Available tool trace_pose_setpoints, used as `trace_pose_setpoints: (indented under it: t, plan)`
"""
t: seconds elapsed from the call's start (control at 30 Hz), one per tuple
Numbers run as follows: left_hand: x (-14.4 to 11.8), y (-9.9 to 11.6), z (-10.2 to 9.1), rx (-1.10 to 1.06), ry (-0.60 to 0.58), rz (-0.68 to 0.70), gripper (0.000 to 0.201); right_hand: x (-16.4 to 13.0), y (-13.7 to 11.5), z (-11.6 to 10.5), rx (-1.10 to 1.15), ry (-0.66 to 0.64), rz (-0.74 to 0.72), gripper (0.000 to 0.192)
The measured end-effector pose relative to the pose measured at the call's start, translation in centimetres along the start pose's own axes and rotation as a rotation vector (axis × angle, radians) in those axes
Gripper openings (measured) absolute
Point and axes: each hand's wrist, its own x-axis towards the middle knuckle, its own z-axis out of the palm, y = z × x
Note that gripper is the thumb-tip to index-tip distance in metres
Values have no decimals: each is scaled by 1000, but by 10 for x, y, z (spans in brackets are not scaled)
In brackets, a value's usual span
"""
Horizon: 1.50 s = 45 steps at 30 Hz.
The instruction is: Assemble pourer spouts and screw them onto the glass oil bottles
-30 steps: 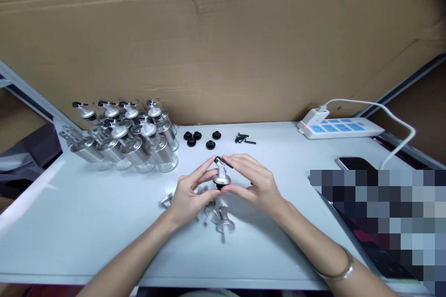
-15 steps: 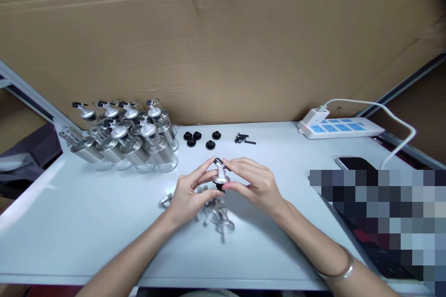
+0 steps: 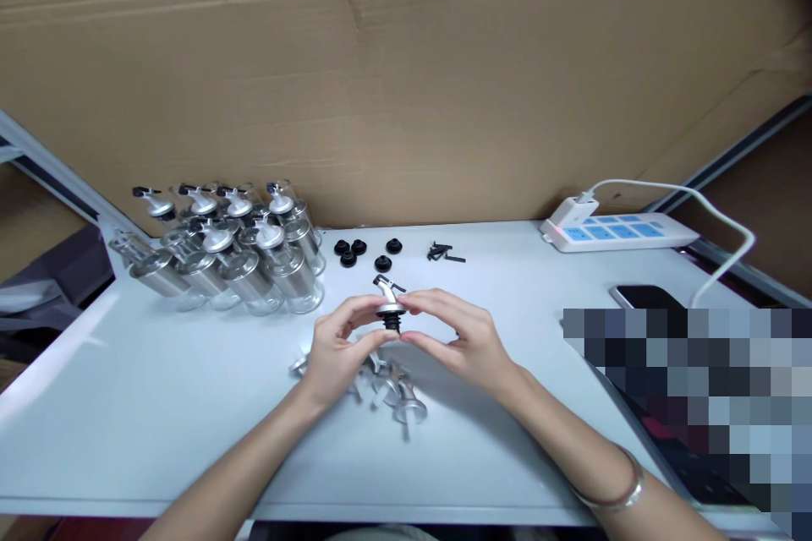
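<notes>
Steel-and-glass bottles (image 3: 247, 277) are bunched up, and right of them a spout (image 3: 391, 305) is pinched lightly between left hand (image 3: 337, 351) and right hand (image 3: 468, 336). It's likely light and stiff, metal disc (image 3: 384, 309) a bit slick, so best gripped by that and the rubbery-looking stopper (image 3: 392, 323). Since the earlier frame it's been shifted slightly toward the bottles, flap (image 3: 382, 280) mostly freed, more stopper exposed.

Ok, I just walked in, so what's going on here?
A person holds one silver pour spout between the left hand and right hand, its black ribbed stopper facing down. More silver spouts lie on the table by the hands. Black stoppers and thin black pieces lie behind, with bottles to the left.
</notes>
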Motion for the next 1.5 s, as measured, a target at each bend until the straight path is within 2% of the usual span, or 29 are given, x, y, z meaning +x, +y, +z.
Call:
trace_pose_setpoints:
  t: [0.27, 0.57, 0.8, 0.97, 1.07, 1.13, 1.23, 1.3, 1.4, 1.5]
  plan:
    - [-1, 1, -1, 41, -135, 51, 34, 1, 0, 1, -18, 58, 2, 30]
    - [-1, 0, -4, 188, -178, 117, 28, 2, -4, 2, -35, 66, 39, 29]
    - [-1, -5, -5, 342, -177, 264, 29, 2, -5, 2, -58, 38, 35, 30]
    - [-1, -6, -4, 366, -149, 294, 29, 3, -6, 4, -58, 46, 37, 28]
    - [-1, -4, -3, 426, -112, 325, 28, 2, -5, 3, -15, 29, 41, 29]
    - [0, -2, -3, 471, -92, 394, 28, 1, -4, 2, 45, -7, 52, 27]
    - [1, 0, -4, 513, -95, 529, 31, 0, -4, 1, 122, -50, 108, 22]
    - [2, -1, -5, 547, -120, 591, 34, 0, -5, 2, 153, -47, 203, 20]
    - [3, -2, -5, 604, -145, 642, 37, 1, -7, 5, 238, -39, 363, 16]
    - [3, -3, -6, 628, -150, 680, 40, 1, -8, 8, 322, -49, 435, 17]
